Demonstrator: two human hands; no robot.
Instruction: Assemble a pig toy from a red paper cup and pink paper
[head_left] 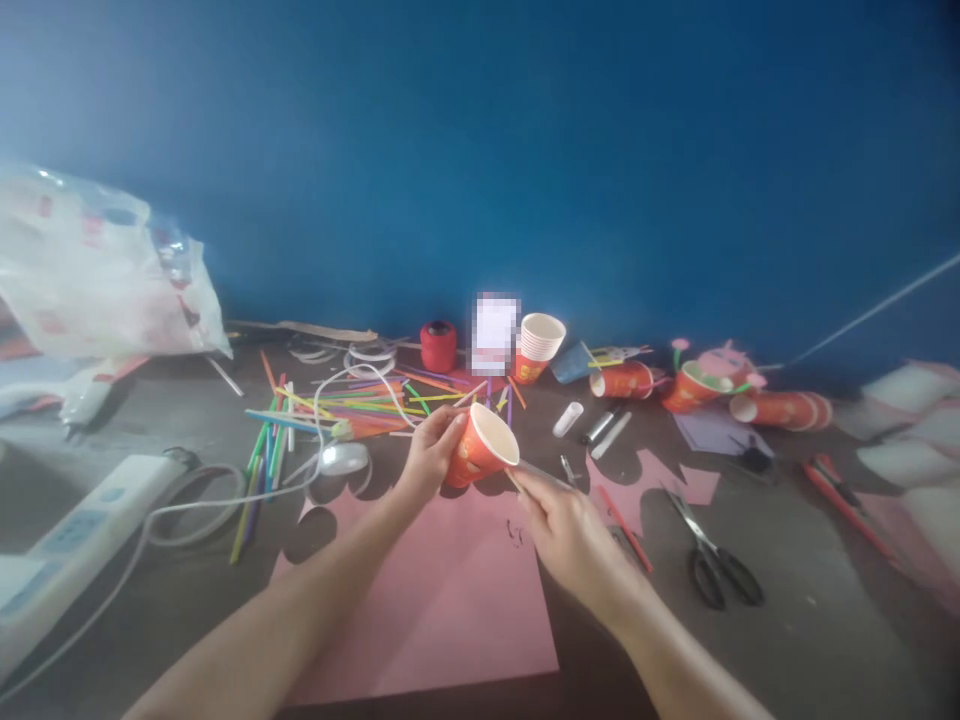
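Note:
My left hand (437, 448) is closed around the side of a red paper cup (480, 445) with a white inside, held tilted above the pink paper sheet (442, 590). Close to the cup's rim on the other side, my right hand (553, 515) is closed in a pinch on a thin tan stick (516, 481); most of it is hidden by the fingers. Another thin stick end shows behind the cup, near the left fingertips. Whether the two are one piece I cannot tell. Round pieces have been cut from the sheet's far edge.
Black-handled scissors (712, 560) and a red utility knife (847, 505) lie right. Coloured sticks (367, 405), a white cable and a power strip (82, 545) spread left. Behind stand stacked cups (540, 345), red twine (438, 347) and a blurred-out phone-like screen (495, 335).

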